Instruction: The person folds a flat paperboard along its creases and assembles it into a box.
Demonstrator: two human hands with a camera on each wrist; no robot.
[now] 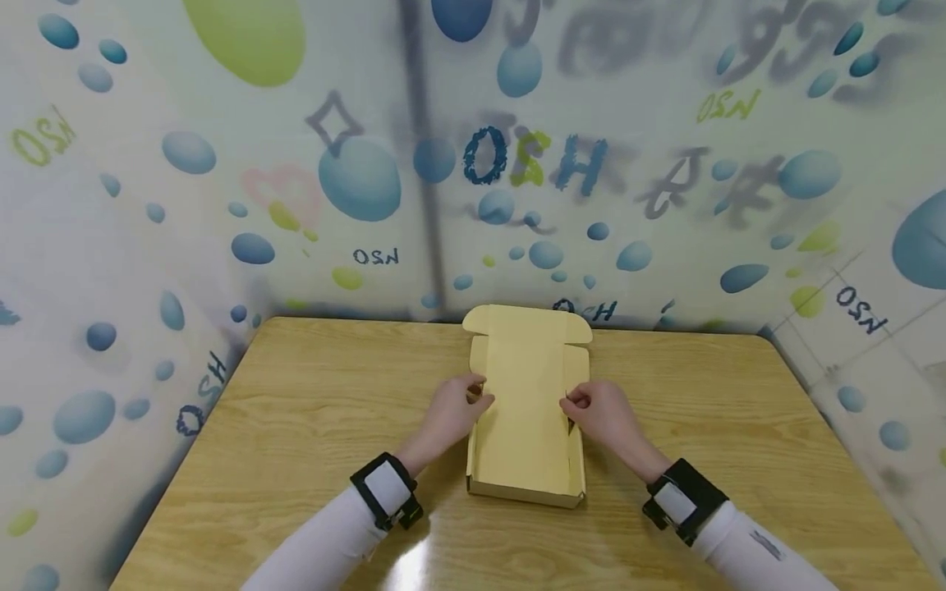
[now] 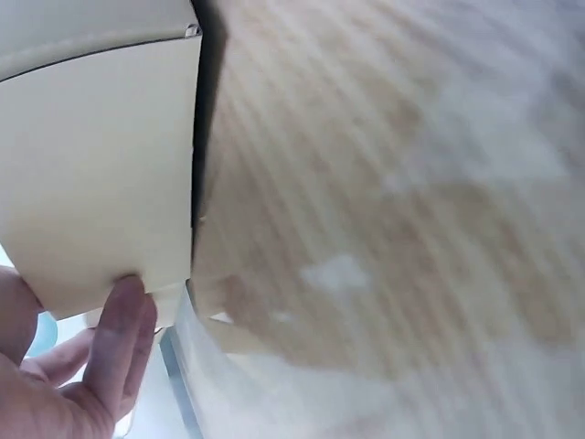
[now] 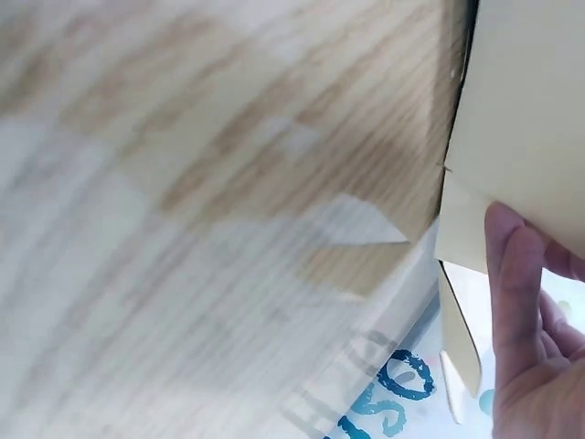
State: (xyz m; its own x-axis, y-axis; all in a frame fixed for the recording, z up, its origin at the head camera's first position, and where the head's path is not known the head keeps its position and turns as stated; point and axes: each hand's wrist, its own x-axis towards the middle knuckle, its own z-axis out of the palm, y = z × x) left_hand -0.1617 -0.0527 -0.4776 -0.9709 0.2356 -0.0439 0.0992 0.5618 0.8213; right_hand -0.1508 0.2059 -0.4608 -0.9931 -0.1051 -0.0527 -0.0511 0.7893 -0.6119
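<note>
Left hand (image 2: 87, 375) is down in the lower left corner, pinching the edge of a plain cardboard box (image 2: 110, 174). Right side's basically all wood-grain tabletop (image 2: 384, 229), kinda blurry with whitish patches.

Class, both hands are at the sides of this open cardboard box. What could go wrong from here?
If the left hand and right hand pull unevenly at the sides, the cardboard box might twist or crease.

The flaps jut out beyond the hands, so they could catch or bend if the box is folded shut.
</note>
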